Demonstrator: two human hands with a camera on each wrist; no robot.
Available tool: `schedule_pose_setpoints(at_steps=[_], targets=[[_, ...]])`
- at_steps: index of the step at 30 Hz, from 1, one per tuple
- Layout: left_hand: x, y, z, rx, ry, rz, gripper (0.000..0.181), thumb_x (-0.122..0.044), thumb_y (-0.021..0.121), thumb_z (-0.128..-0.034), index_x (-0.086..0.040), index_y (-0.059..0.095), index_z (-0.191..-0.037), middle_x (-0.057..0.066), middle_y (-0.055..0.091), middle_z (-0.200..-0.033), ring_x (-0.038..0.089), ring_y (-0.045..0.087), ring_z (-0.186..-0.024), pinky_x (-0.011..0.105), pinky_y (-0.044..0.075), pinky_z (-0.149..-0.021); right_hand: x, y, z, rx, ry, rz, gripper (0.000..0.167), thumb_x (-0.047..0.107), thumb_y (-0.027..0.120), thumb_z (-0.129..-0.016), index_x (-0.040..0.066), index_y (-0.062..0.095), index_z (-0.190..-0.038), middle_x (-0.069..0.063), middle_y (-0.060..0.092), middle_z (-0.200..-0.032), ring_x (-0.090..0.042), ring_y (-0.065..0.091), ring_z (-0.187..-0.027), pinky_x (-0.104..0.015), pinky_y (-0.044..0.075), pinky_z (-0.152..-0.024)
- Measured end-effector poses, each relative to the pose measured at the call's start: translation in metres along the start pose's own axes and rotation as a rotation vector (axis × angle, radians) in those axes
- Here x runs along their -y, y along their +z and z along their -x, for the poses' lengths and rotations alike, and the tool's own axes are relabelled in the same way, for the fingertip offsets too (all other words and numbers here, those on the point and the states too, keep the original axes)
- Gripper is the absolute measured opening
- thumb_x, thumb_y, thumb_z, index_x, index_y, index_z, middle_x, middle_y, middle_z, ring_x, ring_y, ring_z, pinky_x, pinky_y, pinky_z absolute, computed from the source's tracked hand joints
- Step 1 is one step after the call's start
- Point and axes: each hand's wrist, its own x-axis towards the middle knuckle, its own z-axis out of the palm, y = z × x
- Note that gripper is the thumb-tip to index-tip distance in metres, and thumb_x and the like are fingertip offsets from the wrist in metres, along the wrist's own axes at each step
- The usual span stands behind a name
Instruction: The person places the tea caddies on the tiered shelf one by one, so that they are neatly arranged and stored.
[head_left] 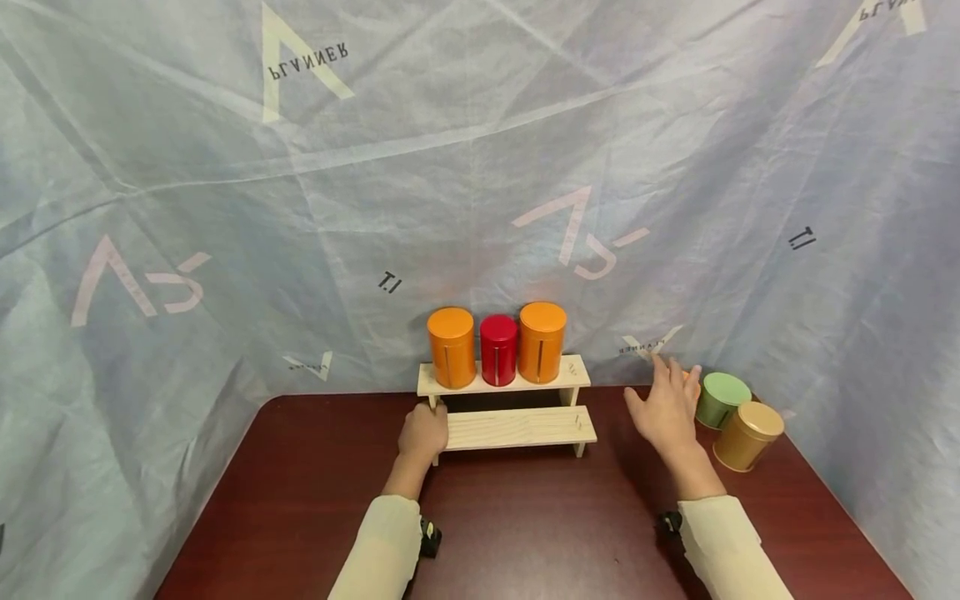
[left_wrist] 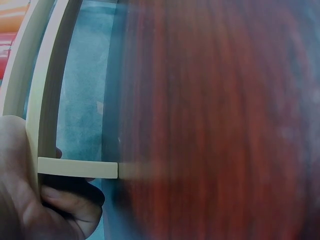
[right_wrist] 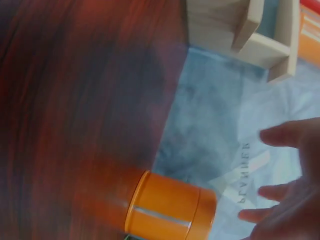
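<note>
A two-tier wooden rack (head_left: pixel 517 427) stands at the back of the table. My left hand (head_left: pixel 422 432) grips the left end of its lower shelf; in the left wrist view the thumb and fingers of this hand (left_wrist: pixel 45 205) are around the board (left_wrist: pixel 42 100). Two orange canisters (head_left: pixel 452 354) (head_left: pixel 542 346) flank a red one (head_left: pixel 498 354) on the upper shelf. My right hand (head_left: pixel 667 412), fingers spread, is in the air by an orange canister, mostly hidden behind it in the head view; the right wrist view shows that canister (right_wrist: pixel 170 207) below the hand (right_wrist: pixel 295 185).
At the table's right edge, a green canister (head_left: pixel 722 402) and a gold canister (head_left: pixel 748 437) stand beside the orange one. Grey printed sheeting (head_left: pixel 465 208) hangs behind and around the dark red table (head_left: pixel 525 525).
</note>
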Motion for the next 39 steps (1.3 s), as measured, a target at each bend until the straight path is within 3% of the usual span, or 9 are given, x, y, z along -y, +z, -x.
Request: schedule_pose_setpoints(at_steps=[3, 7, 14, 21, 27, 32, 39], targets=[[0.0, 0.0, -0.001, 0.002, -0.006, -0.007, 0.05, -0.034, 0.039, -0.1113, -0.012, 0.055, -0.07, 0.002, 0.047, -0.053, 0.02, 0.048, -0.043, 0.032, 0.04, -0.041, -0.008, 0.0, 0.0, 0.082, 0.038, 0.077, 0.09, 0.03, 0.064, -0.1, -0.008, 0.014, -0.165, -0.045, 0.006, -0.167, -0.065, -0.023, -0.153, -0.082, -0.003, -0.121], [0.001, 0.0, -0.002, 0.004, -0.005, -0.016, 0.05, -0.035, 0.039, -0.1114, -0.012, 0.056, -0.07, 0.003, 0.048, -0.053, 0.021, 0.05, -0.042, 0.032, 0.04, -0.04, -0.017, 0.003, 0.0, 0.131, 0.089, 0.16, 0.097, 0.033, 0.062, -0.1, -0.009, 0.005, -0.165, -0.046, -0.003, -0.167, -0.067, -0.023, -0.152, -0.083, -0.002, -0.12], [0.0, 0.0, -0.002, 0.009, -0.016, -0.024, 0.05, -0.036, 0.039, -0.1109, -0.012, 0.057, -0.071, 0.004, 0.05, -0.053, 0.022, 0.053, -0.042, 0.033, 0.042, -0.04, -0.025, 0.004, 0.001, 0.181, 0.135, 0.229, 0.09, 0.032, 0.057, -0.102, -0.015, 0.008, -0.162, -0.049, -0.007, -0.164, -0.07, -0.02, -0.151, -0.084, -0.004, -0.119], [0.002, 0.002, -0.004, 0.002, -0.019, -0.04, 0.05, -0.036, 0.039, -0.1106, -0.012, 0.058, -0.071, 0.004, 0.052, -0.052, 0.022, 0.055, -0.041, 0.034, 0.042, -0.04, -0.024, -0.001, -0.004, 0.12, 0.124, 0.215, 0.063, 0.02, 0.058, -0.103, -0.018, 0.034, -0.147, -0.058, 0.002, -0.157, -0.073, -0.012, -0.15, -0.083, 0.0, -0.119], [0.002, 0.003, -0.001, 0.002, -0.016, -0.045, 0.052, -0.036, 0.039, -0.1109, -0.011, 0.059, -0.07, 0.005, 0.053, -0.05, 0.023, 0.055, -0.04, 0.034, 0.043, -0.039, -0.025, -0.003, -0.007, 0.056, 0.108, 0.187, 0.051, 0.012, 0.063, -0.099, -0.018, 0.044, -0.136, -0.057, 0.031, -0.141, -0.074, 0.001, -0.15, -0.082, 0.006, -0.118], [0.002, 0.002, 0.0, 0.002, -0.011, -0.045, 0.049, -0.037, 0.038, -0.1111, -0.01, 0.059, -0.076, 0.006, 0.055, -0.052, 0.024, 0.056, -0.042, 0.035, 0.044, -0.041, -0.028, -0.004, -0.009, 0.021, 0.085, 0.142, 0.052, 0.014, 0.068, -0.097, -0.015, 0.047, -0.135, -0.05, 0.04, -0.129, -0.067, 0.019, -0.138, -0.075, 0.013, -0.116], [0.001, 0.001, 0.0, -0.012, 0.002, -0.064, 0.045, -0.036, 0.039, -0.1112, -0.009, 0.059, -0.081, 0.008, 0.056, -0.058, 0.024, 0.057, -0.047, 0.036, 0.043, -0.045, -0.027, -0.009, -0.008, 0.052, 0.097, 0.036, 0.06, 0.021, 0.073, -0.097, -0.009, 0.046, -0.141, -0.046, 0.036, -0.137, -0.061, 0.026, -0.133, -0.07, 0.027, -0.11]])
